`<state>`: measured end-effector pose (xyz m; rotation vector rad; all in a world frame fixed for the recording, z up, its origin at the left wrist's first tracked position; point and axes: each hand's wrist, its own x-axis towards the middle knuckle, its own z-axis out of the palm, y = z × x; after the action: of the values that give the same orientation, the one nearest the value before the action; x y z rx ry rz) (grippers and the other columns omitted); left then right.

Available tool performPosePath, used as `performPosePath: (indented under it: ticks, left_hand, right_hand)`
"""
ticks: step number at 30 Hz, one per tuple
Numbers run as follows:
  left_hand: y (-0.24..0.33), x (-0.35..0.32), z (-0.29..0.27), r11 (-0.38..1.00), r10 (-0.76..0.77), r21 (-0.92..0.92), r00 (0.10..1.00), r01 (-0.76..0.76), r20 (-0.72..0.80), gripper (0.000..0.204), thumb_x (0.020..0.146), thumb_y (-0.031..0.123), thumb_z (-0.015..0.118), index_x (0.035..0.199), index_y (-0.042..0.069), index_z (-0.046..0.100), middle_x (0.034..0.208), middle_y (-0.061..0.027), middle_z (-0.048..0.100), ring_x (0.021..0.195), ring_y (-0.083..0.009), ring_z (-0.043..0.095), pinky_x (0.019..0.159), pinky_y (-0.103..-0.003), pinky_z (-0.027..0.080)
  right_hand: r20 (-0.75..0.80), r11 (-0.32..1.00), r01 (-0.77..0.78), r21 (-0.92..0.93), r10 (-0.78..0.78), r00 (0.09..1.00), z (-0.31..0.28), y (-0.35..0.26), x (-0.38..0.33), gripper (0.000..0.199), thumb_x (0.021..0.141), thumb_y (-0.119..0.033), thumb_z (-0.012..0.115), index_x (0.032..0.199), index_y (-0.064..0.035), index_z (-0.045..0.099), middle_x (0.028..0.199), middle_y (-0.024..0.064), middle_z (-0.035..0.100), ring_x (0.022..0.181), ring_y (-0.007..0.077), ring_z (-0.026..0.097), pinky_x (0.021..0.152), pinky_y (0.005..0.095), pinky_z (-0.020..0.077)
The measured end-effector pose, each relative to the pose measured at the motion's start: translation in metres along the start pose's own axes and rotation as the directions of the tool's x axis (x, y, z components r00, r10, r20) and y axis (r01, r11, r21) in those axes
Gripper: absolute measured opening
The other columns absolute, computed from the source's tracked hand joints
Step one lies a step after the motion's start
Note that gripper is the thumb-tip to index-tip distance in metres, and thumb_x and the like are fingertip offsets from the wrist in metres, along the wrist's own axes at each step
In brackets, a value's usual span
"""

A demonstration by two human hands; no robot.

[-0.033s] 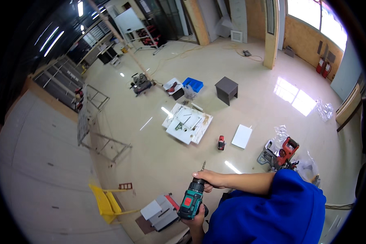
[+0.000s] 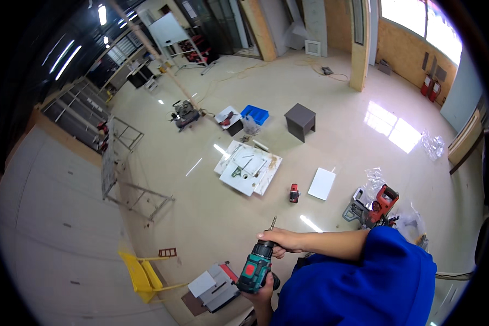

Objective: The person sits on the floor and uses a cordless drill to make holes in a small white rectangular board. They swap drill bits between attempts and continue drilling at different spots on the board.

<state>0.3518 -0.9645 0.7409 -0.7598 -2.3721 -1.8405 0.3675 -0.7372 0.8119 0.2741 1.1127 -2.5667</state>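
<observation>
White boards (image 2: 245, 185) lie piled on the floor (image 2: 212, 212) near the dial's centre. A blue crate (image 2: 255, 114) sits at twelve o'clock. Toward two stand a grey stool (image 2: 300, 118) and, farther out, red fire extinguishers (image 2: 427, 86). Toward half past three lies a white panel (image 2: 321, 183), with a red power tool (image 2: 384, 199) beyond it. A yellow chair (image 2: 137, 274) is at seven, a whiteboard (image 2: 168, 28) at eleven.

No words or numbers can be read: the pale marks around the teal cordless drill (image 2: 253, 276)'s collar (image 2: 263, 248) and any print on the red fire extinguishers (image 2: 434, 91) are too small.
</observation>
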Motion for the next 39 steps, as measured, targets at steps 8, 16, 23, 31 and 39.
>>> performPosePath:
  ticks: [8,16,23,31,39]
  left_hand:
    - [-0.009,0.108,0.141,0.647,-0.184,-0.633,0.892,0.425,0.412,0.074,0.083,0.064,0.065,0.117,-0.001,0.053,0.084,-0.0091,0.065,0.067,-0.0195,0.065,0.059,-0.032,0.056]
    - [0.032,0.215,0.219,0.367,-0.065,-0.631,0.696,0.683,0.716,0.073,0.087,0.075,0.047,0.108,0.005,0.055,0.089,-0.0054,0.058,0.077,-0.0211,0.057,0.073,-0.039,0.045]
    - [0.033,0.275,0.263,0.468,-0.142,-0.674,0.802,0.571,0.581,0.067,0.085,0.064,0.063,0.113,0.004,0.053,0.089,-0.0085,0.058,0.075,-0.0225,0.060,0.070,-0.039,0.053]
    - [-0.030,0.344,0.303,0.932,0.363,-0.065,0.910,-0.358,0.201,0.064,0.079,0.056,0.075,0.101,0.001,0.052,0.101,-0.0140,0.063,0.085,-0.0232,0.064,0.076,-0.034,0.053]
    - [-0.037,0.388,0.399,0.292,-0.041,-0.607,0.644,0.739,0.764,0.073,0.087,0.075,0.045,0.103,0.005,0.055,0.089,-0.0067,0.060,0.074,-0.0210,0.057,0.070,-0.037,0.046]
  right_hand:
    - [0.158,0.338,0.558,-0.758,-0.735,0.660,-0.096,-0.119,-0.015,0.046,0.087,-0.028,0.068,0.056,0.0006,0.049,0.049,0.0153,0.045,0.043,0.0265,0.041,0.046,0.0374,0.0372]
    - [0.317,0.087,0.594,-0.800,-0.779,0.541,-0.154,-0.225,0.001,0.046,0.080,-0.031,0.070,0.052,-0.0047,0.044,0.048,0.0130,0.042,0.043,0.0337,0.045,0.043,0.0398,0.0345]
    - [0.256,0.101,0.528,-0.843,-0.788,0.559,-0.189,-0.277,0.029,0.045,0.081,-0.032,0.068,0.054,-0.0031,0.048,0.050,0.0127,0.046,0.047,0.0311,0.046,0.047,0.0372,0.0378]
    - [-0.378,0.932,0.147,-0.332,-0.274,0.884,-0.224,-0.309,0.053,0.050,0.094,-0.054,0.053,0.086,-0.0050,0.055,0.054,-0.0016,0.043,0.047,0.0101,0.041,0.043,0.0253,0.0323]
    - [0.392,-0.071,0.572,-0.817,-0.796,0.461,-0.311,-0.405,0.101,0.047,0.079,-0.028,0.067,0.055,-0.0071,0.033,0.051,0.0085,0.036,0.045,0.0282,0.041,0.043,0.0371,0.0310]
